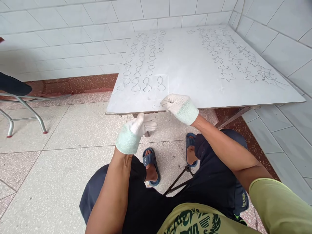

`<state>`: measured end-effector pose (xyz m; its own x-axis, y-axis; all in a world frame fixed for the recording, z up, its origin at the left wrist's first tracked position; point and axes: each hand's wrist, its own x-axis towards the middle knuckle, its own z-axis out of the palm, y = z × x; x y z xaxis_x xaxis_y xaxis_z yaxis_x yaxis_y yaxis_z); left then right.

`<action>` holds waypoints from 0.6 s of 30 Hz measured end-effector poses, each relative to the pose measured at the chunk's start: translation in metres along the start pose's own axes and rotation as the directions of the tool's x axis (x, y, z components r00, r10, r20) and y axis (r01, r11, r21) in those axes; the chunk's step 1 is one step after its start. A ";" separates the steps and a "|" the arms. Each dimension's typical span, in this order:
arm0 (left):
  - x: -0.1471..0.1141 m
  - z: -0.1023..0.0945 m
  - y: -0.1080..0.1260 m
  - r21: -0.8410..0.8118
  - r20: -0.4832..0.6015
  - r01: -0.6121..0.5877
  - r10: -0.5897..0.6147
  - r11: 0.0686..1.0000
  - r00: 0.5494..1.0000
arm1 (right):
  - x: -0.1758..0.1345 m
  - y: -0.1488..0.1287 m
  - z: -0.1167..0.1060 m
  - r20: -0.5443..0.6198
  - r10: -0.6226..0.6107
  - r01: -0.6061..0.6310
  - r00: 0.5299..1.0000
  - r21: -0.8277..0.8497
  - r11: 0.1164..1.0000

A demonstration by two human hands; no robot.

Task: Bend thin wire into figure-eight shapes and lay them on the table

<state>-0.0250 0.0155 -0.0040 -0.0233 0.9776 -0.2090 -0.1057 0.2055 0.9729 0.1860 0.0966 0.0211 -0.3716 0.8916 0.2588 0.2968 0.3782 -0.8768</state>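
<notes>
My right hand, in a white glove with a pale green cuff, pinches a thin bent wire just over the near edge of the white table. The wire curves down toward my left hand, gloved alike, whose fingers are stretched out and whose thumb stands apart. Whether the wire touches the left fingers, I cannot tell. A single figure-eight wire shape lies on the tabletop just beyond my right hand. More figure-eight wires form columns at the table's left, and star-shaped wires lie grouped at its right.
The white tabletop stands against tiled walls. A metal-legged stool is on the floor at left, with part of another person's dark-clothed leg above it. Dark tripod-like legs stand between my knees.
</notes>
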 end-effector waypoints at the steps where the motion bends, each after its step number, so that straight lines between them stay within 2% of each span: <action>1: -0.001 0.001 -0.001 -0.008 -0.002 0.003 -0.003 1.000 1.000 | 0.000 -0.001 0.001 -0.014 0.020 -0.019 1.000 0.014 1.000; 4: -0.004 0.008 -0.007 -0.074 -0.036 0.023 -0.026 0.997 0.999 | -0.001 -0.006 0.004 -0.035 0.069 -0.067 0.997 0.056 0.996; 8: -0.003 0.018 -0.019 -0.103 -0.188 -0.051 0.031 0.993 0.982 | -0.006 -0.009 0.013 -0.081 0.135 -0.128 0.988 0.088 0.988; 13: -0.011 0.024 -0.014 0.083 -0.270 -0.184 0.200 0.979 0.942 | -0.011 -0.012 0.017 -0.087 0.102 -0.100 0.991 0.029 0.995; 18: -0.024 0.034 0.008 0.318 -0.317 -0.129 0.234 0.939 0.919 | -0.010 -0.022 0.011 -0.014 0.110 -0.110 0.994 -0.006 0.994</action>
<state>0.0083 -0.0045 0.0116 -0.3610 0.9326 0.0043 0.2204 0.0808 0.9721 0.1731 0.0765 0.0333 -0.3242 0.9313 0.1662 0.3412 0.2790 -0.8976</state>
